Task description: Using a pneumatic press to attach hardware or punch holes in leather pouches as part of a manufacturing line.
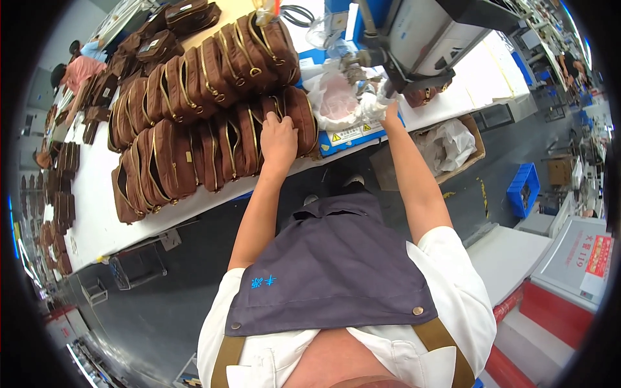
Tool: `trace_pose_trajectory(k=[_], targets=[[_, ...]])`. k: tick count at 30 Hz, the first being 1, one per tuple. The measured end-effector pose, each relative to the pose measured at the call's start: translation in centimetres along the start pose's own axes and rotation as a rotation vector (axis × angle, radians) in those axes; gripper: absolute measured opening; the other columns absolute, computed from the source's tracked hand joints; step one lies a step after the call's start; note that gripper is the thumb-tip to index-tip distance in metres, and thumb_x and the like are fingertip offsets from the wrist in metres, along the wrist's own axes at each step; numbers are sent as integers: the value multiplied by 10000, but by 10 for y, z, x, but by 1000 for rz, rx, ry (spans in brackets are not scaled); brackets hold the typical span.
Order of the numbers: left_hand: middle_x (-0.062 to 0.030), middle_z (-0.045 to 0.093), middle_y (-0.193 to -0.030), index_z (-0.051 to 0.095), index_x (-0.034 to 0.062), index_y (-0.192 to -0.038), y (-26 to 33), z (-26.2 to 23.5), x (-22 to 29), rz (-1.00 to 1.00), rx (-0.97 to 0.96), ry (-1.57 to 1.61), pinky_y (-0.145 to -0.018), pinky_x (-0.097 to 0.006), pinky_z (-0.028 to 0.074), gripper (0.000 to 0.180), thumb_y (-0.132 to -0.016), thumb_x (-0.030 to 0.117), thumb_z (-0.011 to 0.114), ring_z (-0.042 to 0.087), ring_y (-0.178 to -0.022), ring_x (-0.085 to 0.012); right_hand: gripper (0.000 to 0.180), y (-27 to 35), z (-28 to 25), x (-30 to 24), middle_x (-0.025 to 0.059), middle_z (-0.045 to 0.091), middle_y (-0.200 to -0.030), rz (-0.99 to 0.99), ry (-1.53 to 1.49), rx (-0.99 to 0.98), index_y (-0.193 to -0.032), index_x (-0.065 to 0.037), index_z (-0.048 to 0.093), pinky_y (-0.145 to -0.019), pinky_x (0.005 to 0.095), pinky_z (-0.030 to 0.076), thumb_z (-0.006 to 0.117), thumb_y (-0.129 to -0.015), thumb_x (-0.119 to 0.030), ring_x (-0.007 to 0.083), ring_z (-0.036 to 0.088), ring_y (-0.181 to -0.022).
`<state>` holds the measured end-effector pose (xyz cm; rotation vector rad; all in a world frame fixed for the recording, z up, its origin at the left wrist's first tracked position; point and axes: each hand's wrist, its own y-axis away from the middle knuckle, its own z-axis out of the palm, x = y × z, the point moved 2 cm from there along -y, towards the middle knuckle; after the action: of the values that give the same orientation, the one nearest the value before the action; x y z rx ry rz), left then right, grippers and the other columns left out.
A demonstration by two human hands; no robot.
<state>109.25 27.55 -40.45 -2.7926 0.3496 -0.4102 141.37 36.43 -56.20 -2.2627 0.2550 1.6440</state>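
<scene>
- Hands first: the left hand (279, 139) lies palm down, fingers curled over the top of a brown pouch (299, 116) at the near end of a row, apparently gripping it.
- The right hand (389, 111) reaches further out to a white wad of stuffing (375, 102) below a grey machine (427, 35); its fingers are closed around the wad, though the grip itself is partly hidden.
- The pouch stands on edge on a white counter (97, 213), touching its neighbours in the front row of brown pouches (194, 161).
- It looks like soft leather-like material with a gold zip along the top: probably light, pliable, a little slick. Pinching the zipped top edge, or cupping both sides, seems the surest hold.
- A second row of pouches (226, 64) stands just behind.
- Between the hands lies a crumpled clear plastic bag (336, 100) on a blue tray (352, 136).
- A cardboard box (453, 145) with plastic sits on the floor beneath.
- Other people (77, 71) work far along the counter.
</scene>
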Motion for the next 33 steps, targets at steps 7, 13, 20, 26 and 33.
trace_pose_trajectory(k=[7,13,20,26,33], targets=[[-125,538,-937,577,63,-967,0,-15,52,100,-7,133,-721,-424,454,370,-724,291,737,570,-891,-303,228,-38,-49,61,96,627,-970,-41,22,95,-1102,-68,595,-771,360,462,514,-924,-185,219,580,-892],[-147,628,-838,525,42,-1129,15,10,15,-115,-19,117,-586,-429,520,367,-776,119,587,641,-687,-344,434,5,-36,-95,65,635,-1077,59,-498,-252,-1271,-39,521,-819,332,492,647,-856,-31,174,615,-946],[-131,603,-862,545,76,-1154,17,-77,21,-107,389,290,-558,-416,491,363,-793,71,581,625,-654,-314,302,9,-112,-172,132,623,-1105,323,-725,-34,-1163,-9,557,-775,413,520,602,-870,-66,299,622,-943],[-97,588,-841,624,93,-1126,31,-150,-38,-37,278,319,-689,-373,451,318,-824,-1,585,567,-775,-281,323,-14,-137,-249,154,649,-959,314,-713,78,-1121,9,591,-628,450,530,576,-914,-239,301,625,-729],[-81,578,-808,692,127,-1038,23,-156,-60,-336,274,-129,-696,-384,461,254,-784,131,700,577,-786,-265,341,-145,-165,-326,108,655,-1033,-276,-212,167,-1209,-60,583,-796,343,538,647,-912,-215,211,631,-915]])
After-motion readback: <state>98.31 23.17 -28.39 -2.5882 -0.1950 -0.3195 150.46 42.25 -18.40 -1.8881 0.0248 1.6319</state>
